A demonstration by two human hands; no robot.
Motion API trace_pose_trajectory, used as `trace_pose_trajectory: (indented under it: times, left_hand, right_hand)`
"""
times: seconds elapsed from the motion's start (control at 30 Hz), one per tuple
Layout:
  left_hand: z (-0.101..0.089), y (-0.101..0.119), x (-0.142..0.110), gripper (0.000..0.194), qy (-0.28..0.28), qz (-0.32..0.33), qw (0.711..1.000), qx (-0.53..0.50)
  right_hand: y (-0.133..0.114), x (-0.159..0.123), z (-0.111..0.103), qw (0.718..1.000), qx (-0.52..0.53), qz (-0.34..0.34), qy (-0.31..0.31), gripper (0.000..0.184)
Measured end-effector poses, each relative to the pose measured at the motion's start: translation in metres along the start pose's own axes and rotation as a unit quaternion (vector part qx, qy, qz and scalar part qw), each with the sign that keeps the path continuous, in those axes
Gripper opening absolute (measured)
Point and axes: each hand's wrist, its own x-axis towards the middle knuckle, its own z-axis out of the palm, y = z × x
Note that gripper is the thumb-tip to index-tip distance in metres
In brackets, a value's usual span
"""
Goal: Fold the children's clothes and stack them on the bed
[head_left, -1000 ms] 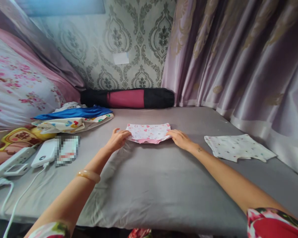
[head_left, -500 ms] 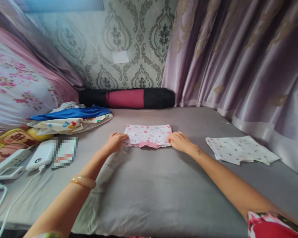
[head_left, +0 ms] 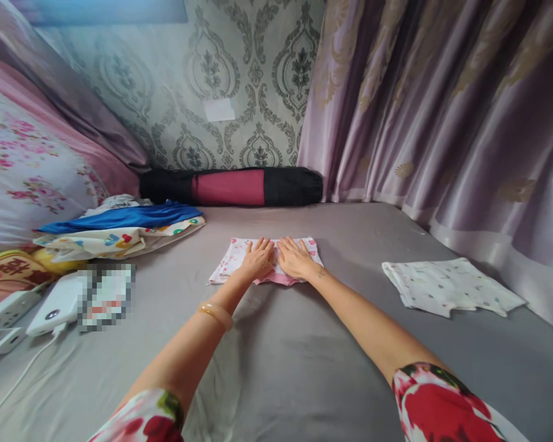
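Observation:
A pair of small white shorts (head_left: 229,261) with a pink and red print lies spread on the grey bed sheet (head_left: 276,344), a pink crotch panel along its near edge. My left hand (head_left: 259,258) rests flat on the cloth, fingers spread, just left of its middle. Beside it, my right hand (head_left: 295,256) presses flat with its fingers stretched out. The two hands are close together and cover the centre of the garment. Neither grips anything.
Far right lie white patterned shorts (head_left: 451,285). Folded clothes with a blue piece (head_left: 124,218) are at the left, near a white power bank (head_left: 59,304), its cable, and a power strip (head_left: 9,310). A black and red rolled bag (head_left: 230,187) lies along the wall.
Both hands have let go of the shorts' side edges and moved inward. They now lie flat on the middle of the cloth, fingers spread.

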Motion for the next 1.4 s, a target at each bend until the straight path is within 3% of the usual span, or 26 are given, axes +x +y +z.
trace_pose_trajectory:
  times: [0.33,0.53,0.77,1.13,1.3,1.4]
  left_hand:
    - [0.016,0.001,0.005,0.055,-0.018,-0.014,1.000,0.009]
    - [0.009,0.002,0.007,0.054,-0.041,-0.023,0.999,0.002]
    - [0.005,-0.002,0.007,0.049,-0.004,-0.019,1.000,0.011]
    - [0.003,-0.002,0.007,0.050,-0.028,-0.014,0.999,0.015]
    - [0.002,-0.009,0.005,0.046,-0.005,-0.028,0.999,0.022]
    - [0.006,-0.011,0.002,0.045,0.011,-0.051,0.998,0.036]
  right_hand:
    - [0.009,0.003,0.018,1.000,0.024,0.015,-0.003,0.056]
    - [0.009,0.004,0.017,1.000,0.016,0.017,-0.010,0.054]
    - [0.009,0.003,0.021,0.991,-0.003,0.106,0.082,0.051]
    - [0.010,0.004,0.023,0.992,-0.010,0.114,0.062,0.050]
    - [0.008,0.004,0.023,0.978,-0.010,0.183,0.098,0.060]
    - [0.007,0.006,0.026,0.970,-0.006,0.229,0.087,0.064]
